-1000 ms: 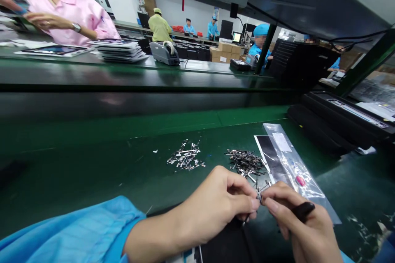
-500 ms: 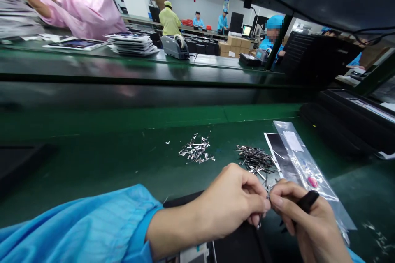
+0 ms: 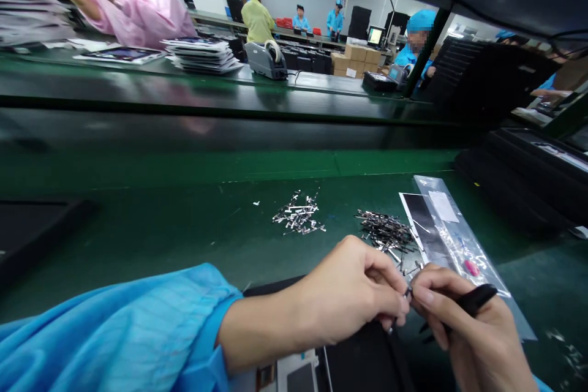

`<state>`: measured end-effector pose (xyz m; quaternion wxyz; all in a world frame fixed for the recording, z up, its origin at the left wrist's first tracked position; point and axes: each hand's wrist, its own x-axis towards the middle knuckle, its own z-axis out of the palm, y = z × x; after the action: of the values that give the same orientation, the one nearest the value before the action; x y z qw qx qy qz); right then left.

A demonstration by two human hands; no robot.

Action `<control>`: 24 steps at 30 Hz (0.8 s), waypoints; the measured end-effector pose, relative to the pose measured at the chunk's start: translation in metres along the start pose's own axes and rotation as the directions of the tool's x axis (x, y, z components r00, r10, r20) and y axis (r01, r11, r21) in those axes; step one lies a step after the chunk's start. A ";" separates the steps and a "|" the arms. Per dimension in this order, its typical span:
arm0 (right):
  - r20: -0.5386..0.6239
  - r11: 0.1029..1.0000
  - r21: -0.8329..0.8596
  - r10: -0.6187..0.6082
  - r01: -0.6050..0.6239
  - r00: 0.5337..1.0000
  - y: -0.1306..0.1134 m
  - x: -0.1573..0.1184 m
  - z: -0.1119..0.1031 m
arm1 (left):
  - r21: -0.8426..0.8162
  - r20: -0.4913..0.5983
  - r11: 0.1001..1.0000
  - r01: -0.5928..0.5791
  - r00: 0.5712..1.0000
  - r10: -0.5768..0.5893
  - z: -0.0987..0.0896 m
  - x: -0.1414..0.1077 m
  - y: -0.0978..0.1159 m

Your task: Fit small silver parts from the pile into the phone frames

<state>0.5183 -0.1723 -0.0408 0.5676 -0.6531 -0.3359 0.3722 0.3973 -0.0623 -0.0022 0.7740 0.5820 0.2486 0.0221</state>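
Note:
My left hand [image 3: 362, 294] pinches a tiny dark and silvery piece [image 3: 408, 291] between thumb and fingertips. Right beside it, the fingertips of my right hand [image 3: 473, 318] meet the same small piece, and a black pen-like tool [image 3: 478, 299] is tucked in that hand. Beneath my hands lies a black case or tray [image 3: 362, 361] with a silvery device part [image 3: 296, 376] at its left. Just beyond my fingers are a heap of thin dark strips [image 3: 386, 231] and, further left, a looser heap of small silvery pieces [image 3: 299, 214].
A clear plastic bag [image 3: 459, 233] lies over a dark ribbed sheet [image 3: 420, 214] at right. Black cases [image 3: 528, 177] stand at the right edge, a dark tray [image 3: 41, 226] at left. Across the raised ledge are paper stacks [image 3: 202, 55], a tape dispenser [image 3: 266, 60] and several people.
The view has shifted slightly. Both hands remain fingertip to fingertip, with the small piece now showing a little more between them. The pink-sleeved person's arms have moved up.

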 end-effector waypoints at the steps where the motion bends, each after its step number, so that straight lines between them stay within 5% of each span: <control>1: 0.012 1.000 -0.004 -0.005 0.005 1.000 -0.003 -0.001 0.001 | 0.042 -0.009 0.999 -0.023 1.000 0.023 -0.001 -0.004 0.001; 5: 0.161 0.997 -0.035 0.070 -0.065 0.985 -0.014 -0.009 0.011 | 0.488 -0.128 0.863 -0.134 0.966 0.223 -0.007 -0.028 -0.001; 8: 0.252 0.989 -0.070 0.143 -0.129 0.957 -0.021 -0.013 0.023 | 0.806 -0.040 0.522 -0.280 0.854 0.519 -0.010 -0.048 -0.010; 11: 0.277 0.986 -0.140 0.127 -0.091 0.952 -0.025 -0.015 0.034 | 0.914 0.050 0.288 -0.285 0.784 0.619 -0.013 -0.066 -0.018; 13: 0.283 0.980 -0.195 0.082 -0.027 0.956 -0.026 -0.017 0.038 | 0.922 0.065 0.263 -0.283 0.783 0.618 -0.016 -0.074 -0.023; 20: 0.290 0.935 -0.326 -0.039 0.137 0.956 -0.026 -0.021 0.054 | 0.881 -0.026 0.395 -0.261 0.807 0.589 -0.028 -0.090 -0.029; 24: 0.348 0.915 -0.376 -0.006 0.145 0.937 -0.028 -0.020 0.062 | 0.860 -0.090 0.445 -0.248 0.786 0.612 -0.033 -0.099 -0.031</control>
<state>0.4538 -0.1556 -0.0158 0.3713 -0.6665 -0.5223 0.3810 0.2896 -0.0749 -0.0016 0.3182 0.8957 0.2179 0.2211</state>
